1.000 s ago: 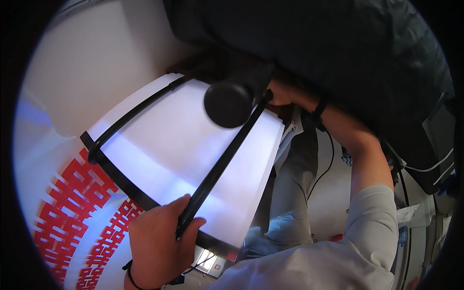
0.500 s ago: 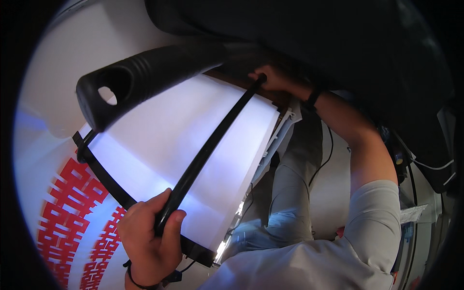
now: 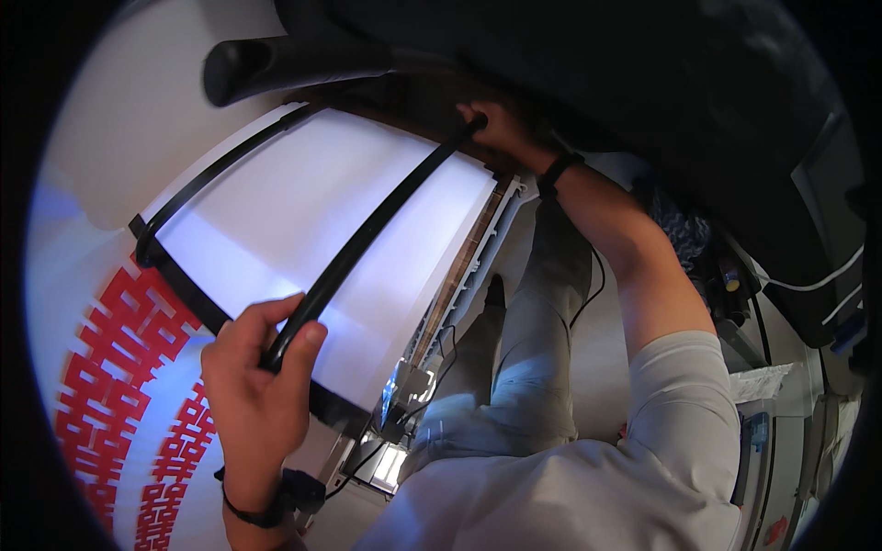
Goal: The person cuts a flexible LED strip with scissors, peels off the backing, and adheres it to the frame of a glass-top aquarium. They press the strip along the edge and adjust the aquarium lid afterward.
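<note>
– "Your left hand (image 3: 259, 381) pinches the lower end of a long, round black rod (image 3: 367, 231)."
– "Your right hand (image 3: 503, 130) grips its upper end; the rod slants over a smooth white panel (image 3: 266, 207)."

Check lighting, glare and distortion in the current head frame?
Head view: bluish-white glare across the panel; black bulk at upper right, deep in shadow, little detail; rows of the red pattern curve along the fisheye rim; handle at upper left looks soft; left hand clear, right hand dimmer.
</note>
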{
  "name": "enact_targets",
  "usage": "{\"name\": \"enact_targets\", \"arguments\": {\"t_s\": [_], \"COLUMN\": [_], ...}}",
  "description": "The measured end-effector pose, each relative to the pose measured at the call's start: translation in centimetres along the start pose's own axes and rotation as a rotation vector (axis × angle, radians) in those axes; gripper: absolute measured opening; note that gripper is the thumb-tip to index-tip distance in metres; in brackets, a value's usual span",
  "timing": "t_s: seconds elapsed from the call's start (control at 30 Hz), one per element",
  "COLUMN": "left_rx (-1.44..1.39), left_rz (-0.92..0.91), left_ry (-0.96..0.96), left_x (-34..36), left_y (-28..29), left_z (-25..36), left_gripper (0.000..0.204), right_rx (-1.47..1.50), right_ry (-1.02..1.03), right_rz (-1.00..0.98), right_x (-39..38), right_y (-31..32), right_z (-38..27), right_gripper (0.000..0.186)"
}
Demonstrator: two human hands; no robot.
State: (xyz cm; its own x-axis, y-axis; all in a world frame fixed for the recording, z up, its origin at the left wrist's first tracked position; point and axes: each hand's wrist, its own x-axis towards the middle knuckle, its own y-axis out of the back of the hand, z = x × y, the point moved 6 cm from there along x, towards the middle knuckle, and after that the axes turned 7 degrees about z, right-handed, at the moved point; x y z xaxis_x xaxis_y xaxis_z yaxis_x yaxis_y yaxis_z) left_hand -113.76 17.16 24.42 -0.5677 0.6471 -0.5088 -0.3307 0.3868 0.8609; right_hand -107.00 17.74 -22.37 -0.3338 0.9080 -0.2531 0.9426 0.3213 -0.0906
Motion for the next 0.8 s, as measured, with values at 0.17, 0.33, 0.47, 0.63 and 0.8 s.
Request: {"name": "enact_targets", "arguments": {"t_s": [0.17, 0.33, 0.47, 0.63, 0.8], "left_rx": [0.175, 0.033, -0.255, -0.279, -0.2], "left_rz": [0.038, 0.055, 0.161, -0.002, 0.124], "left_ry": [-0.327, -0.566, -0.394, -0.253, -0.421], "left_x": [-0.6, -1.9, -3.1, -4.6, -5.0], "left_y": [0.1, 3.3, 9.4, 8.3, 6.2], "left_z": [1.5, 1.6, -2.9, -7.3, -8.0], "left_gripper": [0.028, 0.023, 0.023, 0.027, 0.04], "right_rx": [-0.281, -0.626, -0.726, -0.45, -0.026], "right_ry": [-0.051, -0.031, -0.104, -0.16, 0.122], "right_rz": [-0.334, -0.509, -0.449, -0.175, -0.175], "right_x": [0.6, -0.5, -1.7, -5.8, -11.3], "right_y": [-1.0, 1.3, 6.3, 8.7, 3.9], "right_z": [-0.7, -2.8, -7.2, -20.2, -37.0], "right_gripper": [0.013, 0.038, 0.042, 0.033, 0.027]}}
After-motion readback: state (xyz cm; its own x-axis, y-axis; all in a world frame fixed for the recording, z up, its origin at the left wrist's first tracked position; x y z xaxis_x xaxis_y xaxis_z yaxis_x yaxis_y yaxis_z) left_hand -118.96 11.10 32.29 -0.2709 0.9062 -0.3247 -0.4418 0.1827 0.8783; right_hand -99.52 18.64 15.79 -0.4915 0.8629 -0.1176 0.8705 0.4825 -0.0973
